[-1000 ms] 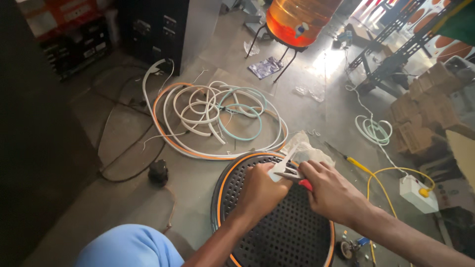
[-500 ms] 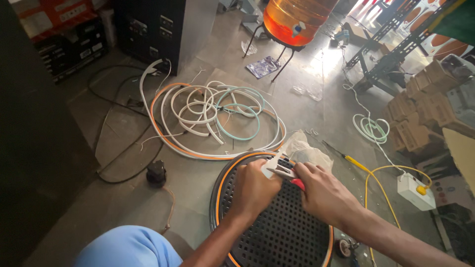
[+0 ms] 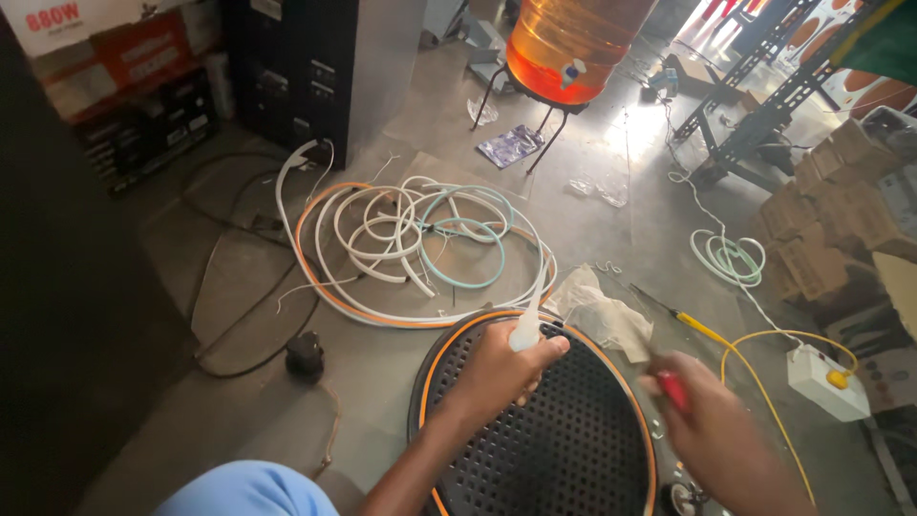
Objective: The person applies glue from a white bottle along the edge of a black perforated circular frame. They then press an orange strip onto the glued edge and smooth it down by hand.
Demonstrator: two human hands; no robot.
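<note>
My left hand (image 3: 501, 368) grips the end of a white flexible strip (image 3: 528, 320) that rises from my fist and runs back to the coils on the floor. My right hand (image 3: 702, 413), blurred, is closed around a red-handled tool (image 3: 671, 387), a little to the right of the strip. Both hands hover over a black perforated oval panel (image 3: 544, 449) edged with an orange strip (image 3: 449, 344). A tangle of white, orange and pale green strip coils (image 3: 411, 244) lies on the concrete floor beyond the panel.
A crumpled clear plastic bag (image 3: 602, 311) and a yellow-handled screwdriver (image 3: 693, 323) lie by the panel. To the right sit a white box with yellow cable (image 3: 826, 380) and cardboard boxes (image 3: 812, 239). A black plug (image 3: 306, 354) lies left. An orange water jug on a stand (image 3: 568, 43) is behind.
My right hand has pulled away to the right with the red-handled tool, which was at the strip's end before. My left hand now holds the strip end upright.
</note>
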